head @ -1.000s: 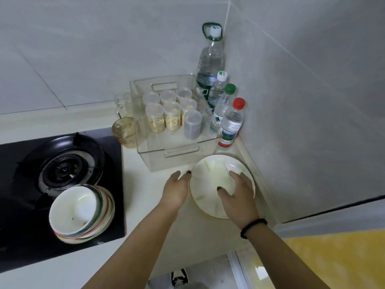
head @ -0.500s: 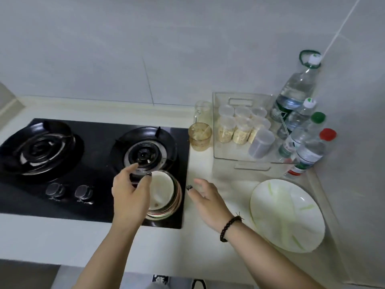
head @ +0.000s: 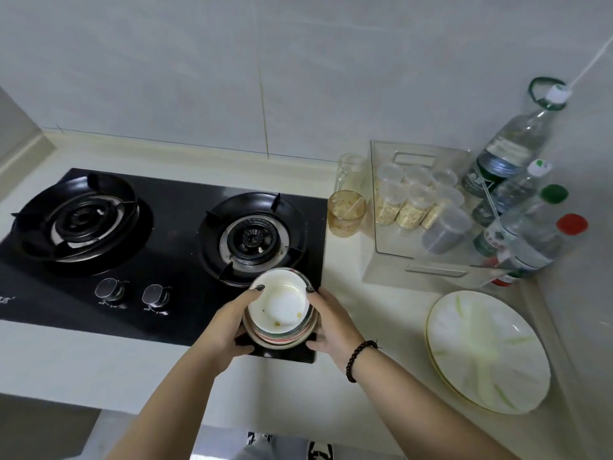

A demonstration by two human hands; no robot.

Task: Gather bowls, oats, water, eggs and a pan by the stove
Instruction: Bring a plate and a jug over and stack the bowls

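Observation:
A stack of bowls (head: 280, 305), white on top with coloured rims below, sits at the front right corner of the black gas stove (head: 159, 247). My left hand (head: 229, 323) grips the stack's left side and my right hand (head: 331, 322) grips its right side. Small jars of oats (head: 409, 207) stand in a clear plastic bin (head: 418, 257) right of the stove. Several water bottles (head: 520, 207) stand in the corner by the wall. No eggs or pan are in view.
A stack of white plates with green streaks (head: 487, 351) lies on the counter at the right. An amber glass (head: 346, 214) and a clear glass (head: 351, 167) stand between stove and bin. Two stove knobs (head: 132, 292) sit left of the bowls.
Both hands left the plates at the right and moved left to the bowls. They now grip the stack from both sides. The view has swung left over the stove.

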